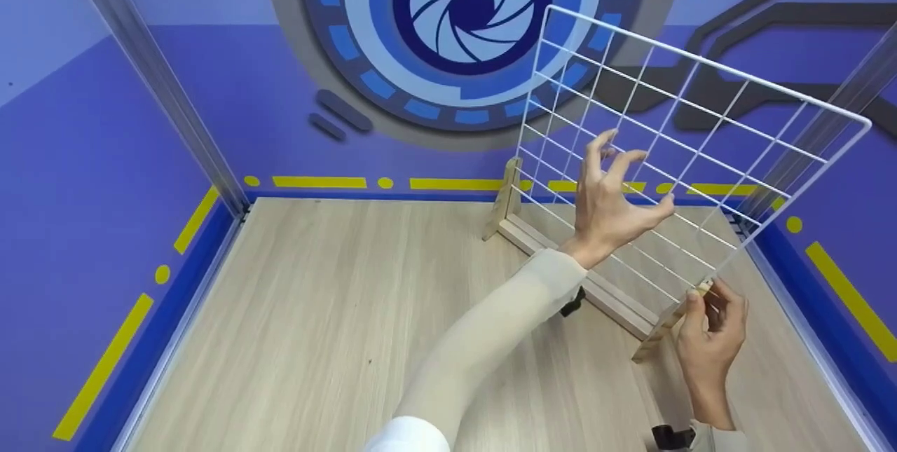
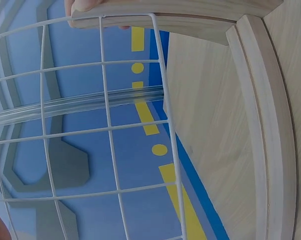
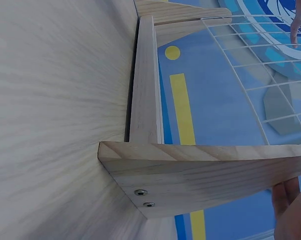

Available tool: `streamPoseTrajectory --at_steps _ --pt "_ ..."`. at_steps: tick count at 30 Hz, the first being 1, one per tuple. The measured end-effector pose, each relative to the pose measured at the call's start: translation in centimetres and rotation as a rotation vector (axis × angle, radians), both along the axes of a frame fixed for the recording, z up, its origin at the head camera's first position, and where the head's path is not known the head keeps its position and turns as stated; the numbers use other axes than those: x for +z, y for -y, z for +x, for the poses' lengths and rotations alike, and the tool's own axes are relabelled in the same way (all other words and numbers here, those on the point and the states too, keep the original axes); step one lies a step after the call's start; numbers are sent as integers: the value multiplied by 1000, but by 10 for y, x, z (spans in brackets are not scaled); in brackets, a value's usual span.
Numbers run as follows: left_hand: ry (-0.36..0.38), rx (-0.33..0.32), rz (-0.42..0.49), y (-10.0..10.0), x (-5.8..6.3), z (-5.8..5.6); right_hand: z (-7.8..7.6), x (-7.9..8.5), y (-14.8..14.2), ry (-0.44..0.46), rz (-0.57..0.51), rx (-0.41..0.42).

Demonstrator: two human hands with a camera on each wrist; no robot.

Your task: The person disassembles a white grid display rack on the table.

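A white wire grid panel [image 1: 699,58] [image 2: 110,128] stands tilted in a pale wooden stand [image 1: 620,303], its lower edge between the stand's two end pieces. My left hand [image 1: 608,203] is in front of the grid's middle, fingers spread and bent, fingertips right at the wires. At the near end piece [image 3: 205,175], my right hand [image 1: 711,336] pinches the top end of the wood with thumb and fingers, right beside the grid's side wire. The far end piece [image 1: 506,196] has the opposite grid corner at it. Two bolt heads [image 3: 144,198] show low on the near end piece.
The stand rests on a light wood-grain table [image 1: 315,312]. Behind it rises a blue patterned back wall [image 1: 224,101] with yellow dashes. Metal corner posts [image 1: 151,66] stand at both sides, and a side wall [image 1: 834,242] is close to my right.
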State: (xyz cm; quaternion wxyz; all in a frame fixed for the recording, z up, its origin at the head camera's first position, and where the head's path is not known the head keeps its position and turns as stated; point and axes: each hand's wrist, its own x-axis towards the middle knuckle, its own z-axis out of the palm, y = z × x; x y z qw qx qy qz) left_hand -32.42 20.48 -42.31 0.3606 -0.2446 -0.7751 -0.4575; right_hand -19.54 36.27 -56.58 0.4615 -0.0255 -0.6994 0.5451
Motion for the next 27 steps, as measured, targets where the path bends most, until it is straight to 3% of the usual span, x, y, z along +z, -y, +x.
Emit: streamPoseTrajectory --at_steps 27 --pt "5 51 -28 2 21 0 0 1 2 -13 -3 16"
